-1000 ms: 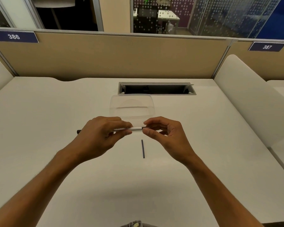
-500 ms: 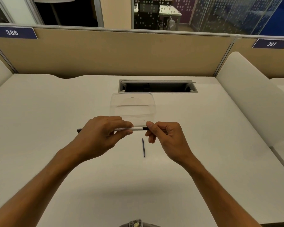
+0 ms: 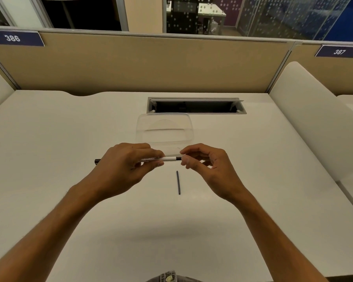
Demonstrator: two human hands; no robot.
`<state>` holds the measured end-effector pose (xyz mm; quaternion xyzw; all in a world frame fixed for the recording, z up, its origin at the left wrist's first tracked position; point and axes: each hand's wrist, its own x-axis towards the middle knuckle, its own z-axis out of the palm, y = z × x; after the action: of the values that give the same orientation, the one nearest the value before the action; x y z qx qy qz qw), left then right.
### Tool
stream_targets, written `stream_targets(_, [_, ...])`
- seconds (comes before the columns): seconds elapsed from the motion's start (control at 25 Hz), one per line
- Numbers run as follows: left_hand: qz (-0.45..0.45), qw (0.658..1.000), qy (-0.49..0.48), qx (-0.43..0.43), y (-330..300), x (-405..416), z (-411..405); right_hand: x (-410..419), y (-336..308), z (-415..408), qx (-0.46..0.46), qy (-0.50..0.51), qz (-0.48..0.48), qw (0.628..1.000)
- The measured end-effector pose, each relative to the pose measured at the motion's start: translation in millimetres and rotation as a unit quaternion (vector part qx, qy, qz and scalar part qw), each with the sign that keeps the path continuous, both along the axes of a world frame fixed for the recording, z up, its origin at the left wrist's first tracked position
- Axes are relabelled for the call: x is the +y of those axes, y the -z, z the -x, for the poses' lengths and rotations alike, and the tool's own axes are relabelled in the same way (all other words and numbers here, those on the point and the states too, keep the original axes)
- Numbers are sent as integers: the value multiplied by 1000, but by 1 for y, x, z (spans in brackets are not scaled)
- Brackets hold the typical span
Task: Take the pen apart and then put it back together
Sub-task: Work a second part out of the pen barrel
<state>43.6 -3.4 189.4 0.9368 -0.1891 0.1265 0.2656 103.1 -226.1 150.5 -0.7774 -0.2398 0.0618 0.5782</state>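
Observation:
A white pen (image 3: 168, 159) with a dark cap end sticking out at the left lies level above the white desk (image 3: 49, 151). My left hand (image 3: 124, 167) grips its barrel between thumb and fingers. My right hand (image 3: 206, 165) pinches the small dark end piece at the pen's right tip. A thin dark refill (image 3: 178, 182) lies on the desk just below the pen, pointing toward me.
A clear plastic container (image 3: 164, 129) stands just behind the hands. Behind it an open cable slot (image 3: 196, 105) is cut into the desk. A beige partition (image 3: 151, 64) closes the back; a white divider (image 3: 318, 127) rises at the right.
My right hand's fingers shifted at the pen's right tip, curling in and then re-pinching the dark end. The left hand and pen stayed in place.

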Motion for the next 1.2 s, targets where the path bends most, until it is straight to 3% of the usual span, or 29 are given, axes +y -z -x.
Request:
stream_targets(0.72, [-5, 1000, -5, 2, 0, 6, 0, -5, 0, -4, -6, -3, -16, 1000])
stream_targets(1.2, [-25, 1000, -8, -7, 4, 8, 2, -9, 0, -8, 5, -23, 38, 999])
